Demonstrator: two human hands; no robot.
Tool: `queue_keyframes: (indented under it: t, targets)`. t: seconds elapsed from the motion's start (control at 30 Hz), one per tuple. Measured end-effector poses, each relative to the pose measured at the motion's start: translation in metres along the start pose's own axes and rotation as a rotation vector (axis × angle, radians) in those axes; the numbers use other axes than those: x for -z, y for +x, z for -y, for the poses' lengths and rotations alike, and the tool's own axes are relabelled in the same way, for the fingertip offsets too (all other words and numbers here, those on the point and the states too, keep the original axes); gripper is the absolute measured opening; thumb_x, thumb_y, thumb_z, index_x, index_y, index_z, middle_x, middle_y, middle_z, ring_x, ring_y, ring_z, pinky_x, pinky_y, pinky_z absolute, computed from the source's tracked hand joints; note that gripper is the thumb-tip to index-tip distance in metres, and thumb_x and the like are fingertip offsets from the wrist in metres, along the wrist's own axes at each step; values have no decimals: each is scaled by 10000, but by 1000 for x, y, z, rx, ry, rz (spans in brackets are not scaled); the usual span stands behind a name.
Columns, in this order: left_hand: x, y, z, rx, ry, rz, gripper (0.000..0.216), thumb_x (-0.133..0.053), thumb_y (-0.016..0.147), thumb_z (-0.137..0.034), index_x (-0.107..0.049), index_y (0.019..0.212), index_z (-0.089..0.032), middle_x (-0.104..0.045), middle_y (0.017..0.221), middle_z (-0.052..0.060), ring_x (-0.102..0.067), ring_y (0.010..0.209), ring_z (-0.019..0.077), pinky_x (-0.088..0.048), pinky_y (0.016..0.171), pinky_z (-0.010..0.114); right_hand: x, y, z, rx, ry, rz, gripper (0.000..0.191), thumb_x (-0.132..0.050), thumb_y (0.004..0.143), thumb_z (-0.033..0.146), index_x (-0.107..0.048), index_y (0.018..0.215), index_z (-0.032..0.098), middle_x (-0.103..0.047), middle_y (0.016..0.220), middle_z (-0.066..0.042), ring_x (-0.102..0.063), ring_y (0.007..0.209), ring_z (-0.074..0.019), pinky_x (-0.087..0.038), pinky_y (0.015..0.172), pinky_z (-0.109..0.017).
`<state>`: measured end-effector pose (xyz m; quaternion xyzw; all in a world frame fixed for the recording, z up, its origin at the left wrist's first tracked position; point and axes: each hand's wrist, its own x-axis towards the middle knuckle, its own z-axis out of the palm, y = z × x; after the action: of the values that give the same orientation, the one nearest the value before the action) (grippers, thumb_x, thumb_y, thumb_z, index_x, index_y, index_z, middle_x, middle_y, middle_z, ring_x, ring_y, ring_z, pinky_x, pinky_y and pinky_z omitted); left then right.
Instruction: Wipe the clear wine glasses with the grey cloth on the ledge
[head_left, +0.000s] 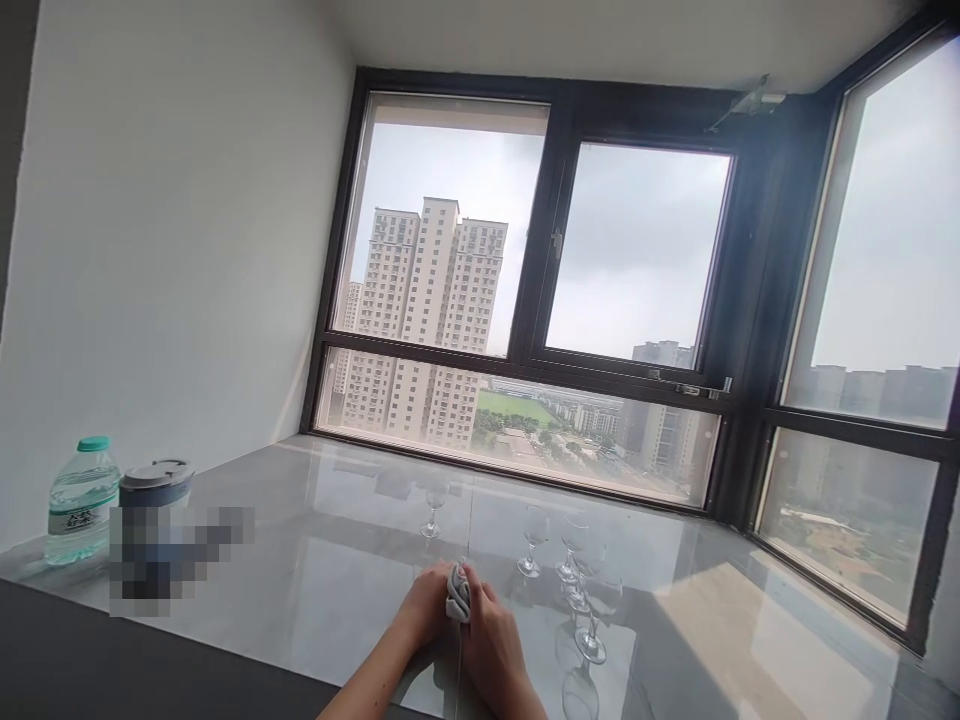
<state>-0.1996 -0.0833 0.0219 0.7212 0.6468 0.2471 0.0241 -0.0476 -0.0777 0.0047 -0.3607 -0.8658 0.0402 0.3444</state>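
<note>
My left hand [427, 602] and my right hand [491, 635] meet low in the middle of the view, just above the glossy sill. Between them is a bunched grey cloth [458, 594], with the fingers of both hands closed around it. Beyond my hands a clear stemmed glass [431, 512] stands upright on its own. To the right of my right hand stand several more stemmed glasses, among them one farther back [531, 545] and a nearer one [592, 620]. Their thin bowls are hard to make out against the reflections.
A water bottle [81, 510] with a green cap and a lidded cup [157, 480] stand at the left of the tiled sill [277, 570]. A blurred patch hides something before the cup. Dark-framed windows [529, 300] close off the back and right; a pale wall [165, 220] rises at left.
</note>
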Motion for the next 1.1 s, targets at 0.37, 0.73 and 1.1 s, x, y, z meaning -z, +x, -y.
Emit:
queue_keyframes:
  t: [0.37,0.73,1.1]
  targets:
    - [2,-2,2,-103,-113,25,278,-529,850,-187,-732,992,-313,-742,1113,-3,-623,1104,202,-391,975,325,-2,6,-2,-165,53,90,789,-368,764,-20,-339,1538,128,-551,1440,-152,-550,1303,-225,-459,1008,-319]
    - [-1,7,15,261,-18,-215,428,-412,796,-6,-702,1035,-211,-705,1122,64,-591,1101,209,-384,940,324,-4,5,-12,-288,67,100,749,-347,796,4,-329,1538,104,-474,1517,-127,-420,1413,-194,-378,1093,-306]
    - [6,44,37,482,67,-254,333,-458,877,-144,-704,1084,-231,-606,1325,106,-550,1221,243,-390,1020,376,11,5,-38,-455,-9,53,765,-319,772,-15,-348,1529,89,-459,1530,-117,-395,1427,-168,-345,1118,-286]
